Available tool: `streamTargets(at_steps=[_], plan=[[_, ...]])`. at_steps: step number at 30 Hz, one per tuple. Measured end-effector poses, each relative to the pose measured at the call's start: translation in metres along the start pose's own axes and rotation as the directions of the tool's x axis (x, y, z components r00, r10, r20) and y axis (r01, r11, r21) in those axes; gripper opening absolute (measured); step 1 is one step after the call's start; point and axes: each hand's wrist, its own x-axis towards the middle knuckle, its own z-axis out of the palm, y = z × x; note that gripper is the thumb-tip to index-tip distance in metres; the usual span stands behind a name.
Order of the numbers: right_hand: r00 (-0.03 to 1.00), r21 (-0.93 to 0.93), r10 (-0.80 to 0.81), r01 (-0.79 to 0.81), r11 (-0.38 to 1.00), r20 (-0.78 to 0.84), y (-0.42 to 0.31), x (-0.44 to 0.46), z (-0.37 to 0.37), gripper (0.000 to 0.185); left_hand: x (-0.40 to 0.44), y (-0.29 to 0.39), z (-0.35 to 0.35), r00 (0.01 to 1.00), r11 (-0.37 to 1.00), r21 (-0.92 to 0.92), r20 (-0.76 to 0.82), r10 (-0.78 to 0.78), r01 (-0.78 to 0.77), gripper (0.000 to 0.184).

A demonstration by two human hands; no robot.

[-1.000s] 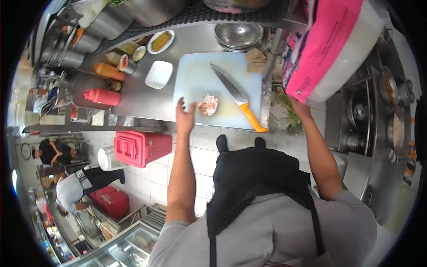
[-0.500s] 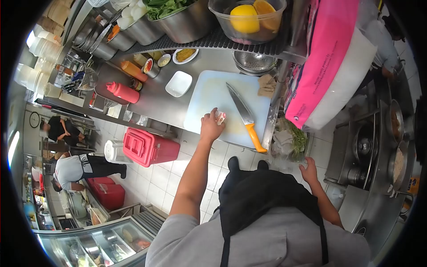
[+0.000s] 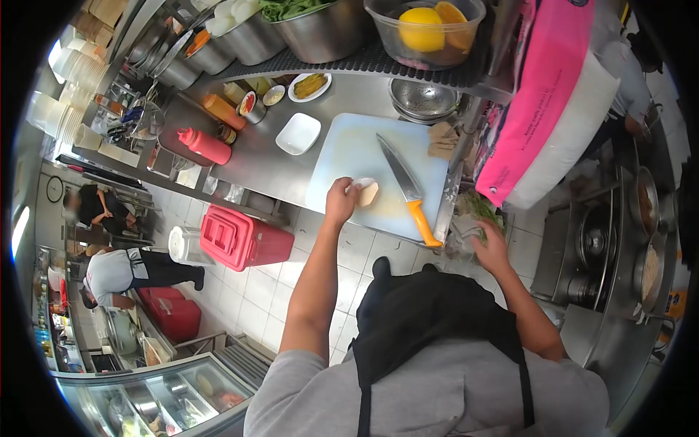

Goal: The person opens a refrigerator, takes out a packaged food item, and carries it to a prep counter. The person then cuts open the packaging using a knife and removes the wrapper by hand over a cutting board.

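My left hand [image 3: 340, 201] is over the near left part of a white cutting board [image 3: 338, 149]. Its fingers pinch a small white piece with a tan face [image 3: 366, 192]; I cannot make out its kind. On the board, right of that hand, lies a large knife [image 3: 399, 169] with a yellow handle [image 3: 422, 223] reaching past the near edge. My right hand [image 3: 492, 247] is beside a clear bag of leafy greens [image 3: 466, 226] below the board's right corner. Its fingers look apart, with no clear grip on the bag.
A white square bowl [image 3: 298, 134], a plate of yellow food [image 3: 310, 87] and sauce bottles [image 3: 204, 146] stand on the steel counter. Colanders [image 3: 422, 100] sit behind the board. A pink bag [image 3: 535, 102] hangs at right. A red cooler [image 3: 244, 237] is on the floor; co-workers [image 3: 116, 273] are at left.
My right hand has moved up and left to the bag of greens. My left hand stays over the board, and the piece in it has turned to show its tan face.
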Motion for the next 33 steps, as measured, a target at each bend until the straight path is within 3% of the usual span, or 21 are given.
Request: streamTargets(at_steps=[3,5,9,15,18,21,24,27,28,30,33], plan=[[0.99,0.12,-0.131,0.123,0.985,0.056,-0.051,0.036,0.026,0.04,0.015,0.018,-0.009,0.967,0.965,-0.104,0.115,-0.229,0.241,0.03],[0.967,0.181,-0.243,0.226,0.957,0.076,-0.09,0.059,0.049,0.035,0.027,0.012,-0.007,0.972,0.972,-0.087,0.103,-0.211,0.22,0.031],[0.924,0.198,-0.321,0.281,0.939,0.207,-0.152,0.114,0.102,0.028,0.041,0.013,-0.01,0.979,0.989,-0.016,0.143,-0.146,0.15,0.031],[0.981,0.083,-0.012,-0.004,0.997,0.192,-0.159,0.185,0.185,0.029,0.058,-0.003,-0.007,0.971,0.978,-0.116,0.186,-0.147,0.171,0.03],[0.93,0.001,0.063,-0.068,0.998,0.363,-0.157,0.203,0.191,0.026,0.069,-0.028,0.003,0.972,0.963,-0.202,0.186,-0.143,0.18,0.031],[0.947,0.028,0.038,-0.05,0.998,0.319,-0.15,0.209,0.201,0.025,0.079,-0.029,0.001,0.96,0.986,-0.047,0.239,-0.143,0.159,0.031],[0.932,-0.024,0.181,-0.183,0.983,0.314,-0.147,0.212,0.201,0.033,0.083,-0.001,-0.01,0.921,0.945,0.257,0.278,-0.274,0.204,0.032],[0.91,-0.142,0.377,-0.356,0.923,0.169,-0.151,0.184,0.197,0.048,0.082,-0.009,-0.008,0.91,0.935,0.257,0.273,-0.312,0.244,0.04],[0.847,0.058,0.493,-0.512,0.857,0.197,-0.158,0.171,0.197,0.05,0.077,-0.008,-0.009,0.91,0.94,0.214,0.267,-0.317,0.265,0.045],[0.686,0.425,0.653,-0.72,0.548,0.321,-0.189,0.148,0.192,0.056,0.059,-0.005,-0.013,0.909,0.945,0.129,0.261,-0.324,0.3,0.055],[0.71,0.396,0.643,-0.699,0.596,0.286,-0.194,0.145,0.21,0.055,0.047,-0.009,-0.006,0.883,0.959,0.031,0.383,-0.273,0.283,0.067]])
